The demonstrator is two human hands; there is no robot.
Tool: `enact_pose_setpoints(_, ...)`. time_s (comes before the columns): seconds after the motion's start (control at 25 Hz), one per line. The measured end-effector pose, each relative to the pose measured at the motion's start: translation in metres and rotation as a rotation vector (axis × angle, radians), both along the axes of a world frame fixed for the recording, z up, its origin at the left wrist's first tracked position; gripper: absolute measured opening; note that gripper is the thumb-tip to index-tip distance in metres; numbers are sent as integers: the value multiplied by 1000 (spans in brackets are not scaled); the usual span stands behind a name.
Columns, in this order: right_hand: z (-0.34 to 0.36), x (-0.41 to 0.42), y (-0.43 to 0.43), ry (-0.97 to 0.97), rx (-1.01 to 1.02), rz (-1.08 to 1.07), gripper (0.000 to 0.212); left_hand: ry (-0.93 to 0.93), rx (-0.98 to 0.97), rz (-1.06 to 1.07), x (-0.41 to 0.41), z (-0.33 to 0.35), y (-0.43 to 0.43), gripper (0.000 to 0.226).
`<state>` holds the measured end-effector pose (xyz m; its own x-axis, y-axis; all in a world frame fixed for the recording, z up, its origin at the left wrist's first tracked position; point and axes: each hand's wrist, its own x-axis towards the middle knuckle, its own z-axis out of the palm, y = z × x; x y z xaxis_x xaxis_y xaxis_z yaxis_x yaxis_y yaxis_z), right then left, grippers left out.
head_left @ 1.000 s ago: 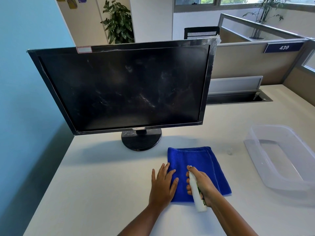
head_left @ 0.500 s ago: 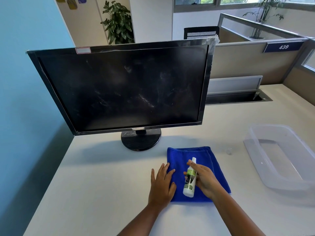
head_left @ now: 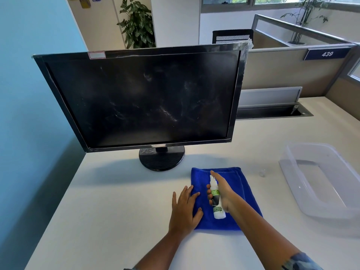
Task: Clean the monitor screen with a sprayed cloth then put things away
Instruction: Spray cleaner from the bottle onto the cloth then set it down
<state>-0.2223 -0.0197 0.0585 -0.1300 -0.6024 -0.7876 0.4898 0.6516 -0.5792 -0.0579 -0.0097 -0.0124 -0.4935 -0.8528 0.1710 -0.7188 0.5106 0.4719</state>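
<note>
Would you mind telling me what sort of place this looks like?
Most likely an open-plan office: a monitor on a white desk, cubicle partitions with a "439" number plate, and an office chair behind.

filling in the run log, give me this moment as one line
phase: spraying cloth | left hand: flat on blue folded cloth | right hand: holds white spray bottle | black monitor: smudged
</note>
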Motion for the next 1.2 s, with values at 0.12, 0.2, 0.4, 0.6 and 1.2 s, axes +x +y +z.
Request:
enact_pose_setpoints(0.12, -3, 3, -5, 23, 75, 48, 56, -6, -1, 7, 0, -1, 0, 53)
enact_pose_setpoints(0.2, -2, 4, -7, 75, 105, 91, 54, -7, -3, 10, -1, -1, -1, 53)
enact_pose_setpoints(0.4, -6, 8, -11, 280, 61, 152, 48, -6, -5, 15, -1, -2, -2, 52)
enact_pose_setpoints(0.6, -4, 8, -9, 267, 69, 204, 49, 5, -1, 20, -2, -2, -2, 53)
enact_pose_setpoints(1.2, -14, 4, 45, 589, 33, 409, 47, -14, -10, 13, -1, 2, 2, 52)
